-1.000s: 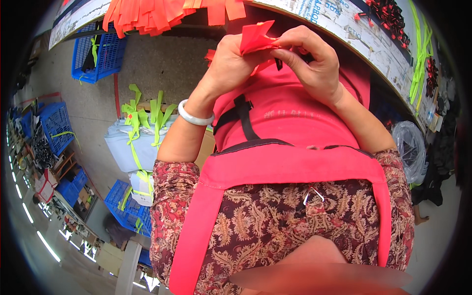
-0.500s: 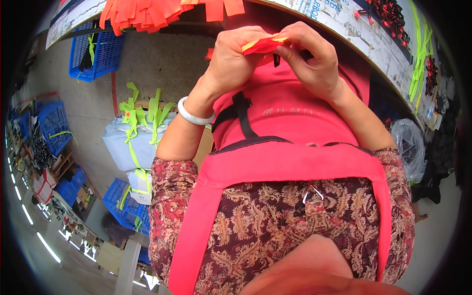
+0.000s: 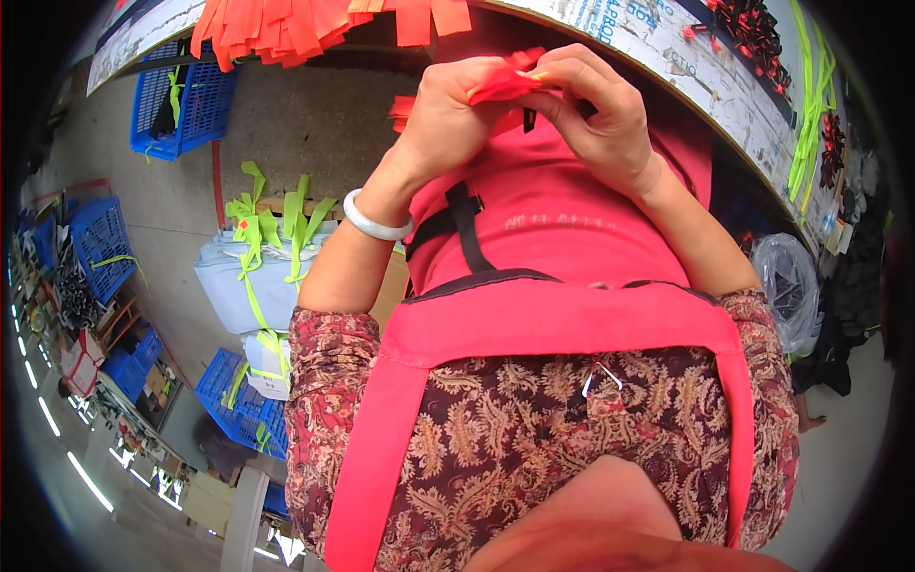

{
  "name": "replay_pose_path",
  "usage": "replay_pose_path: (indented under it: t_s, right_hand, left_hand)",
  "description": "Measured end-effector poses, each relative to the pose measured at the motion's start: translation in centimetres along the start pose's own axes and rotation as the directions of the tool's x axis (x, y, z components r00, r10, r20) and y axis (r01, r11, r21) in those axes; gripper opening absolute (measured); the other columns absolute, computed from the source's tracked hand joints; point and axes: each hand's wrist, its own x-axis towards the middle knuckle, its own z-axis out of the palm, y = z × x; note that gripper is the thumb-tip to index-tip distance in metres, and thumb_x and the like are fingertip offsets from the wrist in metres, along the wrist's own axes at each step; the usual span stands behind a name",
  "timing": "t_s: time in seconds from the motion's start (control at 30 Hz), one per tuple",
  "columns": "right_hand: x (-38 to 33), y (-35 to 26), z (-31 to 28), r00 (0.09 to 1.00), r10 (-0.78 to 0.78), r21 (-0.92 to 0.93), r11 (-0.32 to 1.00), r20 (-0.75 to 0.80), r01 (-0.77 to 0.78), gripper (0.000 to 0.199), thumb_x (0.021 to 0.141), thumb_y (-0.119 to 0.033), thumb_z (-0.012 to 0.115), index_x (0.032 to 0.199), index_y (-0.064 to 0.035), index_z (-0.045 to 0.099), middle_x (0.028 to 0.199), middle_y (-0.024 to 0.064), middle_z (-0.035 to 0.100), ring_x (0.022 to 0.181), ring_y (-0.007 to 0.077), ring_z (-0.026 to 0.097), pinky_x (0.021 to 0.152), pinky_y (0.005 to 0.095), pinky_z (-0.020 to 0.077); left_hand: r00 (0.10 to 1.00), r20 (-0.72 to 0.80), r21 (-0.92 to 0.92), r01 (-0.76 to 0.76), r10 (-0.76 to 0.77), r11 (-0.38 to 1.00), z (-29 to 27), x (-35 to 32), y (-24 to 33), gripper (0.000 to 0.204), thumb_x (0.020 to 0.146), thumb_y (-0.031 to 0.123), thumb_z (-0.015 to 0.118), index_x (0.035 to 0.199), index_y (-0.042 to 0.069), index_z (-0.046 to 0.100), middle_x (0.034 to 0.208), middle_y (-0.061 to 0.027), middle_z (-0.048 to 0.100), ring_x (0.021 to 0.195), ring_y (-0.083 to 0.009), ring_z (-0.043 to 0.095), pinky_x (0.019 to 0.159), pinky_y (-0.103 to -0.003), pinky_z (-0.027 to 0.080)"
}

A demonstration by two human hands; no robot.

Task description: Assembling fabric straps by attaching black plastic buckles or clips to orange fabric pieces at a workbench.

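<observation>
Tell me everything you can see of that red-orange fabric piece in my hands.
The red-orange fabric looks thin and pliable, bunched in folds, with a bit of yellow showing at its right end. It is held up in front of the pink apron: the left hand closes around it, and the right hand pinches it near that yellow bit. The hands hide much of it, so its full shape cannot be told.

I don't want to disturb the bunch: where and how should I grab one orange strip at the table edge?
Probably by a loose lower end, coming from your side of the table: the orange strips hang over its edge with their ends free. I'd set the grip on the rightmost strip, where they hang less crowded. The left hand is nearer, but holds red cloth.
</observation>
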Motion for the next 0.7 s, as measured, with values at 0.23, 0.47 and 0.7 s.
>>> replay_pose_path:
  t_s: [0.23, 0.47, 0.7]
  right_hand:
    - [0.2, 1.4, -0.3, 0.998, 0.053, 0.039, 0.998, -0.016, -0.052, 0.016, 0.083, -0.002, 0.070, 0.097, -0.0013, 0.063, 0.092, 0.0060, 0.062, 0.073, 0.0121, 0.058, 0.064, 0.0240, 0.0473]
    - [-0.9, 1.8, -1.3, 0.827, 0.562, 0.330, 0.781, -0.002, -0.530, 0.014, 0.091, -0.016, 0.066, 0.093, -0.0022, 0.066, 0.074, -0.0019, 0.061, 0.061, 0.0014, 0.051, 0.054, 0.0164, 0.0400]
    - [-1.2, 4.9, -3.7, 0.786, 0.607, 0.101, 0.795, -0.117, -0.599, 0.018, 0.093, -0.016, 0.060, 0.088, 0.0010, 0.062, 0.069, 0.0013, 0.062, 0.054, 0.0056, 0.051, 0.049, 0.0216, 0.0402]
  left_hand:
    - [0.996, -0.084, 0.059, -0.017, 0.022, 0.998, 0.9, 0.6, 0.3, 0.013, 0.086, -0.001, 0.063, 0.098, -0.001, 0.068, 0.080, -0.0006, 0.065, 0.067, -0.0075, 0.058, 0.058, -0.022, 0.047]
    - [0.922, -0.098, -0.313, 0.329, -0.375, 0.891, 1.9, 2.1, -0.5, 0.016, 0.087, 0.005, 0.066, 0.100, -0.004, 0.065, 0.076, -0.0057, 0.065, 0.063, -0.0114, 0.062, 0.057, -0.023, 0.053]
    - [0.799, 0.259, -0.813, 0.484, -0.543, 0.325, 5.4, 5.6, -7.0, 0.017, 0.094, 0.006, 0.053, 0.103, -0.008, 0.056, 0.082, -0.0106, 0.060, 0.069, -0.0169, 0.060, 0.063, -0.027, 0.054]
